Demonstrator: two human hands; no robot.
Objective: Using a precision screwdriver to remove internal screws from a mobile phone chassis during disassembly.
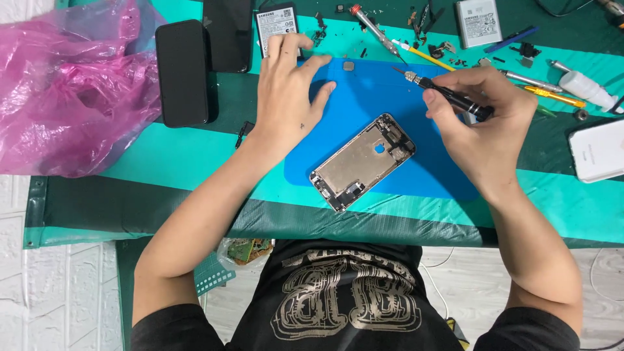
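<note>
An opened phone frame [361,162] with bare metal insides lies slanted on a blue work mat [364,91]. My right hand [481,123] grips a black precision screwdriver [448,95], its tip pointing left above the mat, away from the phone. My left hand [289,91] rests flat on the mat's upper left edge, fingers spread, holding nothing. A small grey square part [349,65] sits on the mat just right of its fingertips.
A pink plastic bag [71,91] fills the left side. Two black phones [183,71] and a grey battery [275,26] lie at the back. Another battery [478,23], several tools and screws are scattered at back right. A white phone [598,149] lies at right.
</note>
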